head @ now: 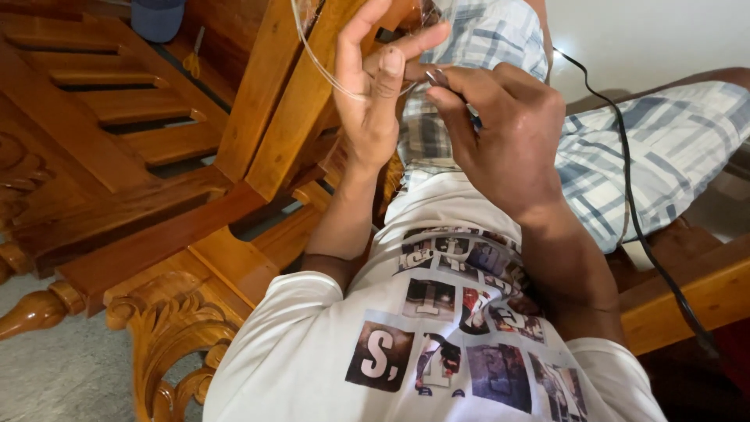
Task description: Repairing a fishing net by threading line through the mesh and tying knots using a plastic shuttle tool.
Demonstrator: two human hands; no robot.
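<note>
My left hand (373, 94) is raised in front of a wooden furniture frame (273, 101), fingers spread upward. Its thumb presses on a thin clear strand (324, 69), which curves down from the top edge and across the palm. My right hand (504, 137) is curled just to the right. It pinches a small metal-tipped tool (437, 76), and the tip meets the left thumb and forefinger. A bit of the tool's dark handle shows below the fingers. Where the strand ends is hidden behind the hands.
Carved, varnished wooden furniture (117, 156) fills the left side, with a turned leg (35, 311) on a grey floor (70, 375). A black cable (629, 187) runs down across my checked shorts (672, 148) and a wooden rail (695, 293) at the right. My white printed shirt (437, 336) fills the bottom.
</note>
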